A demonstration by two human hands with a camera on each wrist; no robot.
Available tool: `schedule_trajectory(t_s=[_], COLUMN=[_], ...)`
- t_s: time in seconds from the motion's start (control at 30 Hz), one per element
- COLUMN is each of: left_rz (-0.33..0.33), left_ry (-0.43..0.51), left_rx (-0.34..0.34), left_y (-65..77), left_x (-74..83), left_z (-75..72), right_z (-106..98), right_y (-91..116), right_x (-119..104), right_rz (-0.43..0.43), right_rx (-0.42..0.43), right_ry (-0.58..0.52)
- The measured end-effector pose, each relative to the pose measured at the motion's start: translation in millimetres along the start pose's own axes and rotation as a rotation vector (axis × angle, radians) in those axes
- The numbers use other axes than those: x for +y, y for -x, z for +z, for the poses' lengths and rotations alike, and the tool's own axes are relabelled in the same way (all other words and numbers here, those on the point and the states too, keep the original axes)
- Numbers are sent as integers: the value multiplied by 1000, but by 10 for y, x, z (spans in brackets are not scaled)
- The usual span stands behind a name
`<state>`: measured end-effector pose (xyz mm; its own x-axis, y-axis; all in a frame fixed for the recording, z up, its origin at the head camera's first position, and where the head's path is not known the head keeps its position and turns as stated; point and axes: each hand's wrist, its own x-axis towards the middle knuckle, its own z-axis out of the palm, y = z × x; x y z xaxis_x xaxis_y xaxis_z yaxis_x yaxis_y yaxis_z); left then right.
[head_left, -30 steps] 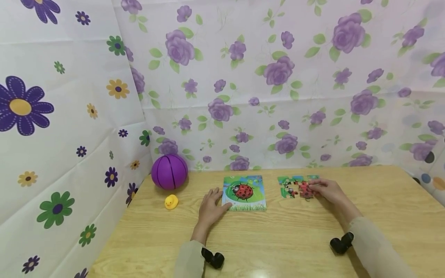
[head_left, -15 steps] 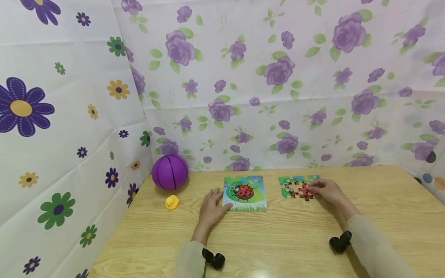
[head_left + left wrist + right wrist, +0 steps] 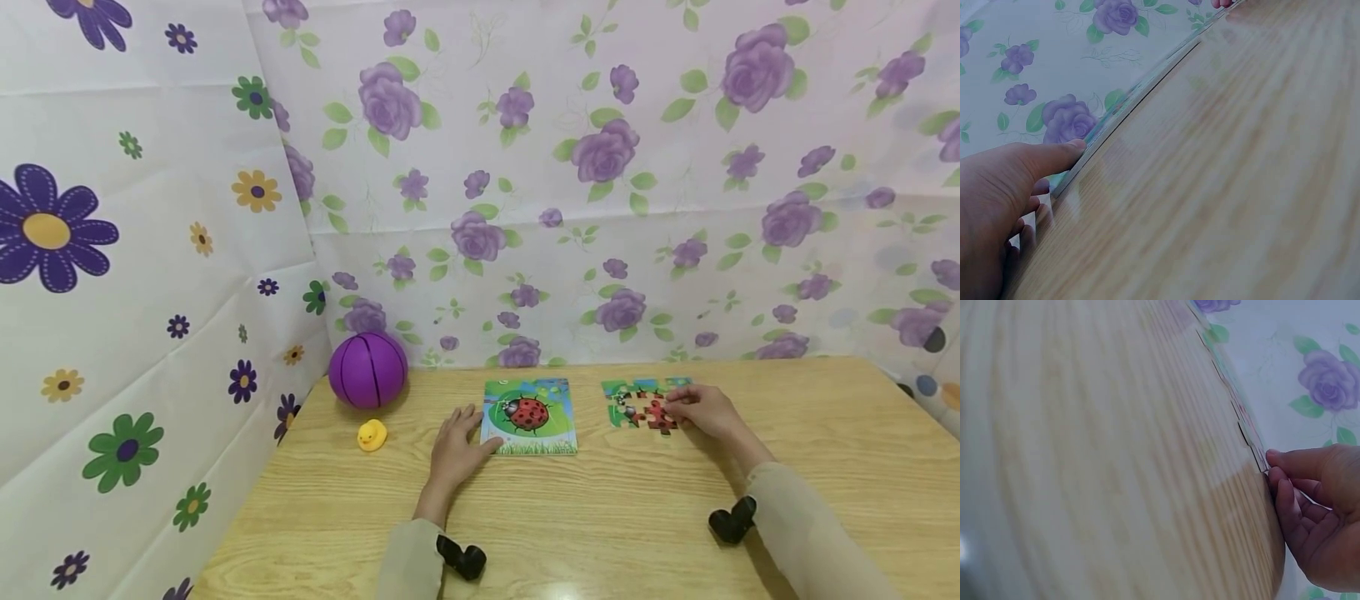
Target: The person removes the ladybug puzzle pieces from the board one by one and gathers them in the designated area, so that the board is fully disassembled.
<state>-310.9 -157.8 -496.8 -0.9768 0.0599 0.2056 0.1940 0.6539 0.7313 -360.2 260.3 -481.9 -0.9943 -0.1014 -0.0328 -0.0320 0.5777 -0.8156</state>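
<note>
A square ladybug picture board [image 3: 528, 417] lies flat on the table. My left hand [image 3: 456, 450] rests at its left side, fingers spread along the edge and thumb on the lower left corner. In the left wrist view the thumb of the left hand [image 3: 1010, 181] reaches onto the board's thin edge. To the right lies a partly joined jigsaw puzzle [image 3: 633, 410] with gaps between pieces. My right hand [image 3: 708, 410] is at its right side, thumb and forefinger pinching a puzzle piece, mostly hidden by the fingertips. The right wrist view has the right hand [image 3: 1316, 506] at the puzzle's edge.
A purple ball [image 3: 367, 371] stands at the table's back left, with a small yellow rubber duck [image 3: 371, 435] in front of it. Floral cloth [image 3: 540, 167] hangs behind the wooden table [image 3: 585, 517]. A black wrist camera [image 3: 733, 522] sits on the right sleeve.
My right hand has shifted very slightly at the puzzle's right side, and a little more of the red pieces shows beside its fingertips. My left hand stays at the board.
</note>
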Motion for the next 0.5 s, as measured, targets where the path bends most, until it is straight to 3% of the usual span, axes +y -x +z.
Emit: schedule_trajectory(t_s=[0.5], left_rz=[4], left_ry=[1], left_rx=[-5], left_y=[6], left_x=[10], left_z=[-3], right_z=[28], right_y=[-14], right_x=[-9], right_rz=[19], right_rx=[43], right_ry=[3])
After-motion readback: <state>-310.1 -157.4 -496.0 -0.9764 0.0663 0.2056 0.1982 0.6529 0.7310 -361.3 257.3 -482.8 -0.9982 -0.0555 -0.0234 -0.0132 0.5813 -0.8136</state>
